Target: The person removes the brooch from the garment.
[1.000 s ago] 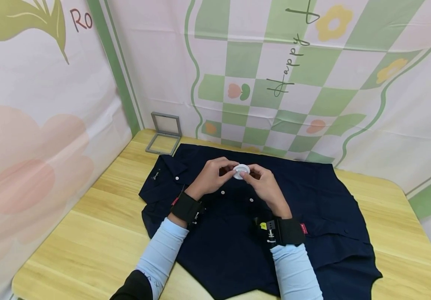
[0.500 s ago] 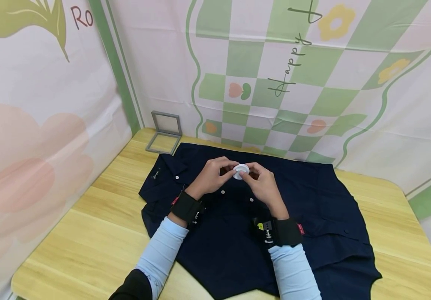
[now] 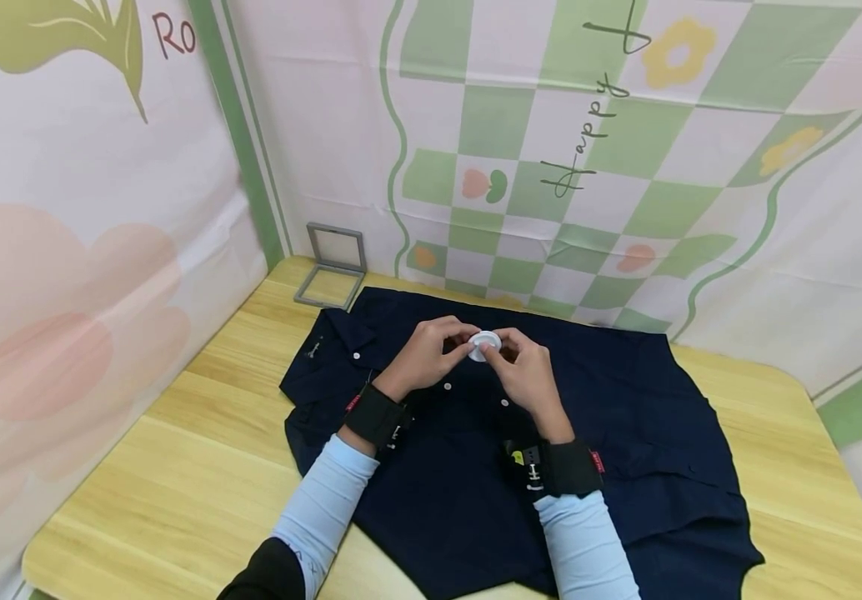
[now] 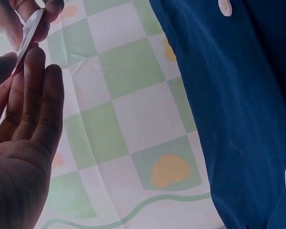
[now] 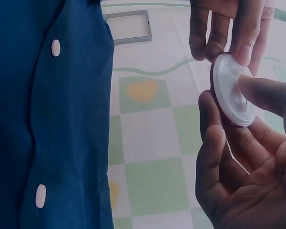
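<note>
A round pin badge (image 3: 485, 345) is held between both hands over a dark navy shirt (image 3: 461, 492). Its white back (image 5: 229, 90), with a thin metal pin, faces the person, and a dark reddish rim shows at the edge. My left hand (image 3: 429, 353) pinches the badge's left side with thumb and fingers. From the other side my right hand (image 3: 528, 375) grips it, the thumb laid on the back near the pin. The badge's front is hidden. In the left wrist view the badge (image 4: 29, 38) appears nearly edge-on.
The shirt lies spread over a light wood table (image 3: 213, 475), its collar (image 3: 352, 329) to the left, with white buttons (image 3: 447, 386) along the placket. A grey hinged frame (image 3: 337, 246) stands open in the back left corner. A patterned cloth (image 3: 521, 167) hangs behind.
The right wrist has shifted slightly to the left, while both hands keep their hold on the badge. The head view has moved a little. The shirt lies as before.
</note>
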`<state>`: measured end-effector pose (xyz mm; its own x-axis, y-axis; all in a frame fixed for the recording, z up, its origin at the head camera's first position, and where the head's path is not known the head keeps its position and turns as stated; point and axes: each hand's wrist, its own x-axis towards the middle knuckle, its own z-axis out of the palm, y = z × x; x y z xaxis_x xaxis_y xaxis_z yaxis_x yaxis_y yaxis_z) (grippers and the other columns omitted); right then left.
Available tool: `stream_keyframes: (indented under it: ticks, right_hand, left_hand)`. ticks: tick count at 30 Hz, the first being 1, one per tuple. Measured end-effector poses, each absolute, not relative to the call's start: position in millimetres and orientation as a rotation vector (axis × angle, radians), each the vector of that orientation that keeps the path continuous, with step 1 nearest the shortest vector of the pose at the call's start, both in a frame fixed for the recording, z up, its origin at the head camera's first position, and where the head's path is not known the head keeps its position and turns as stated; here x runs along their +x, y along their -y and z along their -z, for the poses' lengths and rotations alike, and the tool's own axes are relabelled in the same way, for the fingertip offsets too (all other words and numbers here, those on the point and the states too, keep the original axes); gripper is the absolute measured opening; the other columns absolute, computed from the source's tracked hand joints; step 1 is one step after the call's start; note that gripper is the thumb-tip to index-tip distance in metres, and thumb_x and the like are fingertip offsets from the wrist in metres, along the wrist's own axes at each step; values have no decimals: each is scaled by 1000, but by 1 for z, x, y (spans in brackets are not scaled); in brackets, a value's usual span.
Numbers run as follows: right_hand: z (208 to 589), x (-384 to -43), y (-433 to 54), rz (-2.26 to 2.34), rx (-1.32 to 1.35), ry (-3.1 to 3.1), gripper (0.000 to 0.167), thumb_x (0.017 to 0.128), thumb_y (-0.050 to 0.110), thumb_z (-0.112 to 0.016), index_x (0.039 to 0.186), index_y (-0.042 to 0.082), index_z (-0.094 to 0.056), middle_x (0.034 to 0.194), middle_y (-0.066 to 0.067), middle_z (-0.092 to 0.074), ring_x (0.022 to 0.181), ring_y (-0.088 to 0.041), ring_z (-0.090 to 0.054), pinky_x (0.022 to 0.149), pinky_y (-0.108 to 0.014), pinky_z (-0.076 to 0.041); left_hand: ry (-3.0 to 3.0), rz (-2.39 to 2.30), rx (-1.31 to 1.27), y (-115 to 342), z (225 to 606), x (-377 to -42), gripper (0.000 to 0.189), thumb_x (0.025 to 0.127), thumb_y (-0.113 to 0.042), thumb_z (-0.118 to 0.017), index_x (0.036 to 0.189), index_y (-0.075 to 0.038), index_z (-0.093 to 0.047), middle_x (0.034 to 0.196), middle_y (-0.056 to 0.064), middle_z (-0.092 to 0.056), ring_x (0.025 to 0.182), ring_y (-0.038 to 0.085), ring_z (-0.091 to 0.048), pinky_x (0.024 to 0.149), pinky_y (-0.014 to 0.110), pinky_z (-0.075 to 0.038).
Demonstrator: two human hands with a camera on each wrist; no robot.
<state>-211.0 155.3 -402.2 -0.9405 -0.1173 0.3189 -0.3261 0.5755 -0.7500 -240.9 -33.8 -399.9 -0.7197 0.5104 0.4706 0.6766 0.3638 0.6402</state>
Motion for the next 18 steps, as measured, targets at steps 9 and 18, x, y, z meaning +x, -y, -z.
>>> stream_keyframes:
  ticks: [9,18]
  right_hand:
    - [403,-211,-152,-1245,366,2531,26,95,21,-66,110,-1,-68,90,-17,-74,74,-23,-66,63,-21,-46]
    - [403,-210,-150,-1239,344,2531,26,96,21,-65,111,0,-68,92,-18,-74,77,-26,-68,65,-21,-48]
  left_hand:
    - [2434,1247,-1069,34,398,-241,24,97,-11,-62,118,-1,-68,95,8,-66,83,14,-62,73,19,-50]
    - [2452,1245,-1049,33,399,-241,23,97,-11,-62,118,-2,-69,95,7,-66,83,14,-62,74,23,-52]
